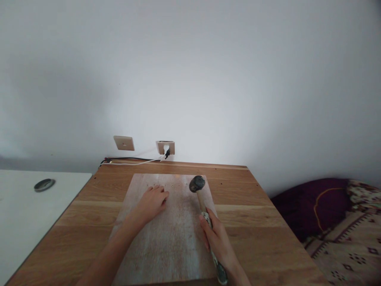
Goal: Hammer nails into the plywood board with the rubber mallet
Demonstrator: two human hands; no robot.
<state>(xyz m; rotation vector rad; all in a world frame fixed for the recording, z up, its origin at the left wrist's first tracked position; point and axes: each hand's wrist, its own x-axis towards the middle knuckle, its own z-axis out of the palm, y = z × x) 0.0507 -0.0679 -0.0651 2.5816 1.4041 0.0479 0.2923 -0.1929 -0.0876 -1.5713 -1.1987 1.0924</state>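
Note:
My right hand is wrapped round the handle of a mallet. The mallet has a dark, rounded head and a pale wooden handle with a patchy white and dark grip. Its head is over the upper right part of a worn, whitish wooden board. My left hand rests on the upper left of this board, fingers curled; whatever they may hold is hidden. A row of tiny marks or nails, too small to tell which, runs across the board near its far edge, beside my left fingertips.
The board lies on a brown wooden table against a white wall. Cords run from a wall socket along the table's back left. A white surface with a small oval dish is at left. Patterned and purple fabric lies at right.

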